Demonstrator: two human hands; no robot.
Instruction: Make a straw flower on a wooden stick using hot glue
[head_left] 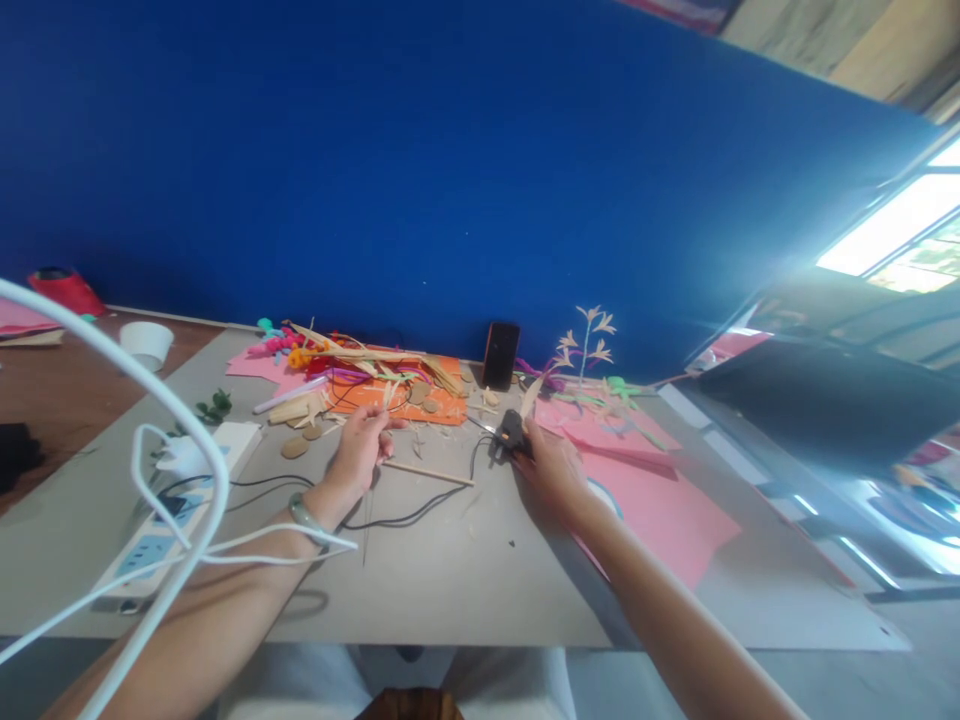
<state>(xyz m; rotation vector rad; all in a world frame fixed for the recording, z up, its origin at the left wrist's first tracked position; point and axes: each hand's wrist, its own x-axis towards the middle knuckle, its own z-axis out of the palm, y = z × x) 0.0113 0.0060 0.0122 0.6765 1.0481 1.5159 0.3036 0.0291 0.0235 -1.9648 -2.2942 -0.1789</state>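
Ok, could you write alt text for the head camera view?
A person's right hand holds a black tool at a grey table; the left hand is near orange paper and pale scraps. A dark phone stands before a blue wall.

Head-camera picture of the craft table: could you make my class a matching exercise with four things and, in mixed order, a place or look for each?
Things
1. Phone
2. Black tool
3. Bracelet
4. Power strip

Places and looks
A. Worn on the left wrist
B. White with blue socket panels
C. Held in the right hand
D. Standing on end in front of the blue wall

Right pairs
1-D, 2-C, 3-A, 4-B
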